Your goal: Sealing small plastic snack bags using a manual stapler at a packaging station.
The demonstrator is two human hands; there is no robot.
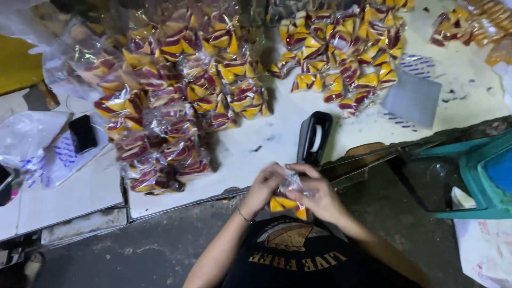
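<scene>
Both hands met close in front of the person's body, just below the front edge of the counter (266, 154). The left hand (263, 188) and the right hand (320, 198) held between them a small clear plastic bag (290, 184). The fingers of both hands were closed on the upper part of this bag, pinching its mouth, and yellow and dark red wrapped sweets (285, 204) showed at the bottom of the bag, under the hands. A thin bracelet (244, 216) sat on the left wrist.

On the counter, just behind the hands, stood a black stapler (313, 137), not touched by either hand. To the left of it lay a big heap of filled clear bags (170, 90), each holding the same yellow and red sweets. A second heap of loose wrapped sweets (346, 48) lay further back on the right, well apart from the hands. A grey flat card (413, 98) lay beside that second heap. On the far left of the counter lay a black phone (82, 133) on a sheet of printed plastic (58, 157). At the right side, lower than the counter, stood a teal plastic stool (480, 176).
</scene>
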